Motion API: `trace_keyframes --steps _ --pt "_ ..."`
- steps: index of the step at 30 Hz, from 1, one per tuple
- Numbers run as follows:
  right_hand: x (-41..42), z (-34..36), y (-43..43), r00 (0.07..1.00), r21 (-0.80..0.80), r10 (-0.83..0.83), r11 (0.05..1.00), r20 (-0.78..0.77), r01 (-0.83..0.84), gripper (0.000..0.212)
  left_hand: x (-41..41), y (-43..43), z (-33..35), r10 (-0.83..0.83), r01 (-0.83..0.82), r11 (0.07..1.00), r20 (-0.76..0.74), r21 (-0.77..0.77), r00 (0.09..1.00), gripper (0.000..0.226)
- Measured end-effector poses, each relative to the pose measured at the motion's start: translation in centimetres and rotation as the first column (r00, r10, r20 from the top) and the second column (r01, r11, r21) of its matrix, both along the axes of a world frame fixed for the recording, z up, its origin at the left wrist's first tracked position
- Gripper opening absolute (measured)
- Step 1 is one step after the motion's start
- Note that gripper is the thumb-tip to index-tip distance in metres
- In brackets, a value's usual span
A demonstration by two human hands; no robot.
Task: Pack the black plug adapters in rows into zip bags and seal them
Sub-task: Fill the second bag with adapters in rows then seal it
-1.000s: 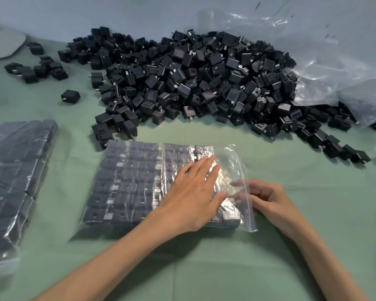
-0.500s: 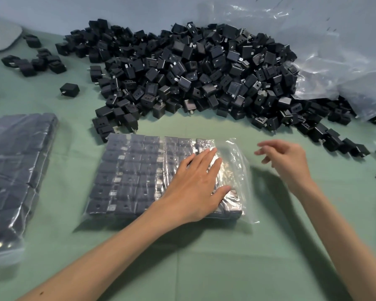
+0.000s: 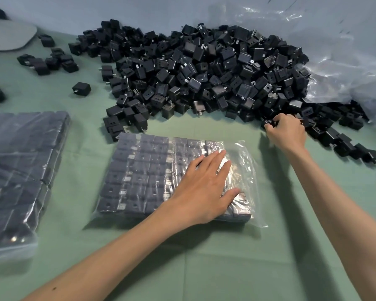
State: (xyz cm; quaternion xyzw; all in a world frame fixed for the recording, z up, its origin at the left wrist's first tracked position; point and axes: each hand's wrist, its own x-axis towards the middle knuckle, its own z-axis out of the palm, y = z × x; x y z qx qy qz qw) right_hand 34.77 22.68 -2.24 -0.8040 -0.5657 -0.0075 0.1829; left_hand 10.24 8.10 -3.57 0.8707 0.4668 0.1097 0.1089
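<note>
A clear zip bag (image 3: 152, 170) lies flat on the green cloth, filled with rows of black plug adapters; its open mouth faces right. My left hand (image 3: 204, 190) rests flat on the bag's right part, fingers spread. A big heap of loose black plug adapters (image 3: 200, 68) covers the far middle of the table. At the heap's near right edge my right hand (image 3: 285, 132) has its fingers curled around a loose adapter (image 3: 269, 122).
A second filled bag (image 3: 15, 170) lies at the left. Several stray adapters (image 3: 48, 61) sit at the far left beside a grey pad (image 3: 7, 38). Crumpled clear plastic sheeting (image 3: 334, 61) lies at the far right. One lone adapter (image 3: 81, 89) stands apart.
My right hand left the bag's open mouth, rose and reached up-right to the heap's edge, where it now grips an adapter. My left hand stayed flat on the bag.
</note>
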Motion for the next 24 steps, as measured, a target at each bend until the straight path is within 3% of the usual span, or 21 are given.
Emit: trace_keyframes --steps 6,17,24 --pt "0.0 0.1 -0.1 1.000 -0.002 0.030 1.000 -0.008 -0.030 0.026 0.0 0.0 0.0 -0.003 0.003 1.000 -0.007 -0.001 1.000 0.070" --pt "-0.2 -0.6 -2.9 0.987 -0.046 0.149 0.987 -0.067 -0.152 0.042 0.0 0.1 -0.1 -0.006 0.006 1.000 -0.011 0.011 1.000 0.070" --pt "-0.1 -0.7 -5.6 0.965 -0.078 0.191 0.975 -0.179 -0.207 0.033 0.0 0.1 -0.2 -0.005 0.006 1.000 -0.018 0.019 1.000 0.072"
